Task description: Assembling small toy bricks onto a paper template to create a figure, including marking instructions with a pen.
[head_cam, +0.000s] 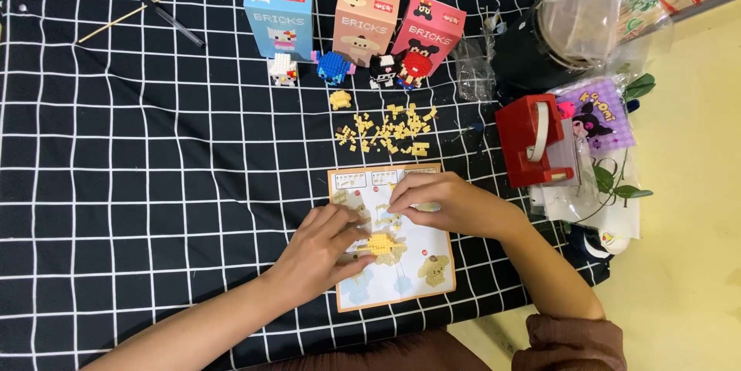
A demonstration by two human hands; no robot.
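The left hand (320, 251) pinches a small yellow brick figure (380, 244) on the instruction sheet (432, 251), the right hand (436, 201) just above rests fingers down, grip unclear, so the build seems midway and next needs a loose brick (386, 130).

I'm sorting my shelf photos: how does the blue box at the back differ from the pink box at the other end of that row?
The blue box stands upright at the left end of the row; the pink box at the right end leans sideways. A white brick figure stands before the blue box, while a red and black figure stands before the pink one. Both are small printed cartons with cartoon characters, standing on the black checked cloth.
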